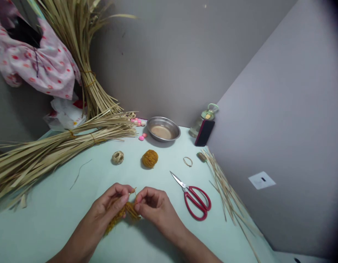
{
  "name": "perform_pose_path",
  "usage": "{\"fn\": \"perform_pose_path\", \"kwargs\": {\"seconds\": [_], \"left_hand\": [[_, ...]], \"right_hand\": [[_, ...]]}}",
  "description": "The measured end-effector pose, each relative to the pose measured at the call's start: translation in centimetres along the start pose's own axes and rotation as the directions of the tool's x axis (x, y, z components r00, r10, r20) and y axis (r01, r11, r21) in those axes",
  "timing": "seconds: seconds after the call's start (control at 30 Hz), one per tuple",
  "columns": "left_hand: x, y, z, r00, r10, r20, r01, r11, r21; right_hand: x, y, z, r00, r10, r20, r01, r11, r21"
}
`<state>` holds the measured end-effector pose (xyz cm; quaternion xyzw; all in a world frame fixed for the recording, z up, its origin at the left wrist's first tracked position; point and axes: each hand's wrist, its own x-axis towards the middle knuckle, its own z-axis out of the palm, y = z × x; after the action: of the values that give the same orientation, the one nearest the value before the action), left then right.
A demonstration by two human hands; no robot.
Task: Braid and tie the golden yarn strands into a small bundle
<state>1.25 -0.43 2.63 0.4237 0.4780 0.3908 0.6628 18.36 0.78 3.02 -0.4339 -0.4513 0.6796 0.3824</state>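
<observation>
Both of my hands meet low over the pale green table (62, 204). My left hand (110, 204) is closed around a small yellow-brown woven straw piece (129, 210), which trails down to the left beneath my palm. My right hand (152, 206) pinches the top of the same piece with thumb and forefinger. A thin strand sticks up between the two hands. Most of the woven piece is hidden by my fingers.
Red-handled scissors (195, 199) lie right of my hands. Beyond are a yellow woven ball (150, 158), a pale woven ball (117, 157), a small ring (187, 161), a metal bowl (163, 129), a phone (204, 133) and bottle. Straw bundles (48, 149) lie left, thin strips (226, 186) right.
</observation>
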Motion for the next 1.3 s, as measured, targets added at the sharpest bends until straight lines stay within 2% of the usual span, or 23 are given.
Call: {"fn": "perform_pose_path", "kwargs": {"seconds": [0.2,0.37,0.53,0.7,0.77,0.83,0.93,1.03,1.13,1.2,1.3], "left_hand": [[0.5,-1.3,-0.7,0.991,0.032,0.131,-0.048,0.991,0.125],[0.5,-1.4,-0.8,0.992,0.032,0.121,-0.052,0.985,0.164],[0.1,-0.6,-0.4,0.993,0.002,0.117,0.000,1.000,-0.017],[0.0,-0.2,-0.1,0.989,-0.067,0.129,0.097,0.967,-0.237],[0.1,-0.2,-0.1,0.990,-0.077,0.122,0.108,0.956,-0.274],[0.3,-0.4,-0.2,0.992,-0.070,0.106,0.093,0.967,-0.238],[0.7,-0.9,-0.3,0.997,-0.023,0.071,0.028,0.997,-0.075],[0.9,-1.3,-0.5,0.997,0.019,0.075,-0.025,0.996,0.081],[0.9,-1.6,-0.5,0.995,-0.004,0.103,-0.014,0.985,0.172],[0.9,-1.7,-0.4,0.990,-0.005,0.144,-0.023,0.982,0.188],[1.0,-1.9,-0.4,0.983,0.006,0.183,-0.040,0.983,0.180]], "right_hand": [[0.0,0.1,-0.1,1.000,0.017,-0.001,-0.017,0.998,0.068],[0.0,0.2,0.0,1.000,0.017,0.020,-0.019,0.997,0.079],[0.1,0.2,0.0,0.999,0.030,0.029,-0.031,0.998,0.056],[0.2,0.7,0.2,0.997,0.046,0.066,-0.053,0.992,0.114],[0.3,1.0,0.3,0.993,0.046,0.106,-0.062,0.987,0.148],[0.4,1.0,0.2,0.992,0.041,0.122,-0.060,0.987,0.151],[0.3,0.3,-0.1,1.000,-0.009,0.020,0.008,1.000,0.015],[-0.2,-0.8,-0.5,0.981,-0.169,-0.100,0.139,0.958,-0.251],[-0.8,-1.4,-0.6,0.973,-0.232,-0.024,0.199,0.881,-0.429],[-0.9,-1.3,-0.4,0.980,-0.195,0.037,0.190,0.871,-0.454],[-0.7,-1.0,-0.3,0.982,-0.185,0.034,0.181,0.881,-0.436]]}}
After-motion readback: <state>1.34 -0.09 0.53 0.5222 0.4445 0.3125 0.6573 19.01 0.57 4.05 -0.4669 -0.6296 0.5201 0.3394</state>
